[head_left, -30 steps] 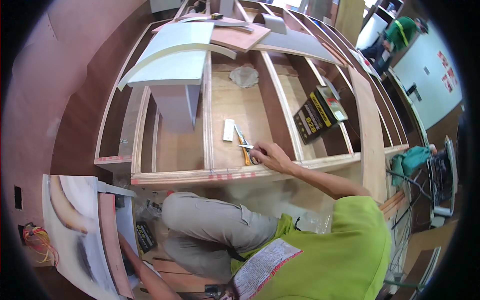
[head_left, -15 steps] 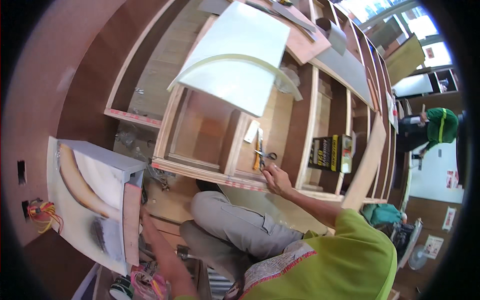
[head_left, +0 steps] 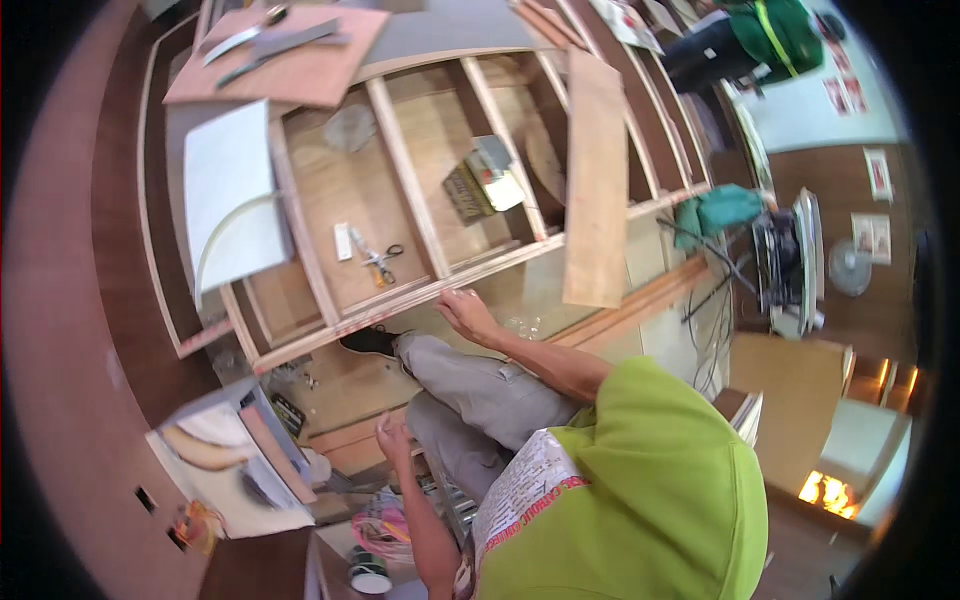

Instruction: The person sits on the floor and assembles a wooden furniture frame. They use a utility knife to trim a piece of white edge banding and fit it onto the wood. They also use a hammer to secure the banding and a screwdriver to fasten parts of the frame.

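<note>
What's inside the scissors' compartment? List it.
Scissors, an orange-handled tool, a white block and a round pale piece. A pink board partly covers the far end, hiding anything beneath.

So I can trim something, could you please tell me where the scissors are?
In the head view, left of centre, the scissors lie in a frame compartment, right of the white block.

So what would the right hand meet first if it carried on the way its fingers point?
Probably the front rail of the wooden frame, right by the right hand's fingers; depth is unclear, so they may already touch it.
</note>
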The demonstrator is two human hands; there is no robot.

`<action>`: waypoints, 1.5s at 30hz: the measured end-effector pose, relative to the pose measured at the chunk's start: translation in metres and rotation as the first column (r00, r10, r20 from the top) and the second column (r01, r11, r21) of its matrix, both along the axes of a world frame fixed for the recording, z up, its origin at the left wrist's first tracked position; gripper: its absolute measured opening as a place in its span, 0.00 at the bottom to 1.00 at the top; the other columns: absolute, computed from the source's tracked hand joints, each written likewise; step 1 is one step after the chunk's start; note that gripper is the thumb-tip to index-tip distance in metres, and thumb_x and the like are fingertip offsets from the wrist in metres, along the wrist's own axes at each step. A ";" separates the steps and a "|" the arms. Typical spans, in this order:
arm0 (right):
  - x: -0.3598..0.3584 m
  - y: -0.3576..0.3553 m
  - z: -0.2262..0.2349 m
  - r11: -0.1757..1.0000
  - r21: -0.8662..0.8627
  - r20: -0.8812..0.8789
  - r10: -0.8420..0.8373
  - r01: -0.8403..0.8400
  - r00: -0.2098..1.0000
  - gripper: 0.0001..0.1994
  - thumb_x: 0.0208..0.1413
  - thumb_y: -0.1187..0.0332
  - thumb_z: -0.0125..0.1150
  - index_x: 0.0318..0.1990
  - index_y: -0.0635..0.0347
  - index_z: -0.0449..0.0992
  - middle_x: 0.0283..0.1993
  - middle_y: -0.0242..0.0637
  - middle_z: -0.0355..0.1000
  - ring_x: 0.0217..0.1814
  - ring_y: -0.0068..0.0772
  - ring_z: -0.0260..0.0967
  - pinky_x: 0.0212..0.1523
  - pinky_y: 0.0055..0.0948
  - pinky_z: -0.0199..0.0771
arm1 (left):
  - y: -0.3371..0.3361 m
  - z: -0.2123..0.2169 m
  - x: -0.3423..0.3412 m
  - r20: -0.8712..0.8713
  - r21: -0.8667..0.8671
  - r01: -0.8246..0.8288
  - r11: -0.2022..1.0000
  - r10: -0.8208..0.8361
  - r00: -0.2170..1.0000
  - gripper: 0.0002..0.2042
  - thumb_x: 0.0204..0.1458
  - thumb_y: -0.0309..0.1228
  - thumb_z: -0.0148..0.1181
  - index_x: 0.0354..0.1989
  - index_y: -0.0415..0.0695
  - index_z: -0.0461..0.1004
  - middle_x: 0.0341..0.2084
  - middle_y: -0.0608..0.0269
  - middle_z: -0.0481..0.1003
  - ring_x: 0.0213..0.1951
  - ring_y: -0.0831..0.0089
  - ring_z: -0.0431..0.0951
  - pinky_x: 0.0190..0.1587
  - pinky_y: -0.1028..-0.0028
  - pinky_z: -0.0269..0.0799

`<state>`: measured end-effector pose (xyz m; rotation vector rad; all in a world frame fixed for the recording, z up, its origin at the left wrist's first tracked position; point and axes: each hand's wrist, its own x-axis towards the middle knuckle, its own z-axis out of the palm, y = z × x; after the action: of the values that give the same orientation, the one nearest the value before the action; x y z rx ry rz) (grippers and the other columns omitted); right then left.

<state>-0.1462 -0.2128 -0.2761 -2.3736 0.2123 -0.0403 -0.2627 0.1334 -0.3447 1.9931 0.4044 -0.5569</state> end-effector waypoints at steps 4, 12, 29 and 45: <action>-0.114 -0.106 0.003 0.902 -0.029 -0.095 -0.430 0.430 0.898 0.13 0.60 0.63 0.48 0.29 0.61 0.72 0.28 0.45 0.71 0.32 0.49 0.69 0.35 0.43 0.66 | 0.037 0.042 -0.037 -0.415 -0.071 -0.215 0.974 0.167 0.894 0.12 0.54 0.25 0.53 0.47 0.39 0.66 0.32 0.61 0.70 0.31 0.74 0.73 0.29 0.76 0.71; -0.274 -0.269 -0.049 0.409 -0.109 -0.174 -0.905 0.906 0.388 0.15 0.58 0.61 0.48 0.38 0.67 0.73 0.38 0.57 0.72 0.41 0.55 0.70 0.43 0.44 0.68 | -0.017 0.100 0.002 -0.442 -0.026 -0.112 0.993 0.089 0.892 0.14 0.53 0.26 0.51 0.48 0.38 0.66 0.31 0.63 0.70 0.27 0.77 0.72 0.28 0.80 0.69; -0.358 -0.307 -0.141 -0.883 0.331 -0.898 -0.403 0.334 -0.176 0.31 0.48 0.45 0.63 0.58 0.44 0.63 0.52 0.30 0.67 0.51 0.26 0.64 0.46 0.32 0.66 | -0.562 0.029 0.057 -0.328 -0.314 0.696 0.646 -0.762 0.559 0.19 0.60 0.39 0.50 0.53 0.38 0.64 0.41 0.62 0.69 0.44 0.74 0.71 0.48 0.75 0.68; -0.340 -0.315 0.036 0.034 0.630 -0.690 -0.435 0.776 0.579 0.25 0.51 0.51 0.64 0.45 0.65 0.74 0.32 0.35 0.74 0.36 0.26 0.71 0.37 0.30 0.70 | -0.598 0.108 0.075 -0.424 -0.214 0.387 0.897 -0.443 0.790 0.35 0.60 0.58 0.31 0.67 0.43 0.50 0.64 0.57 0.56 0.63 0.61 0.57 0.64 0.63 0.53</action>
<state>-0.4862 -0.5279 -0.2400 -0.9079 1.1472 0.0416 -0.1872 -0.4642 -0.2366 1.8253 0.2032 -1.3282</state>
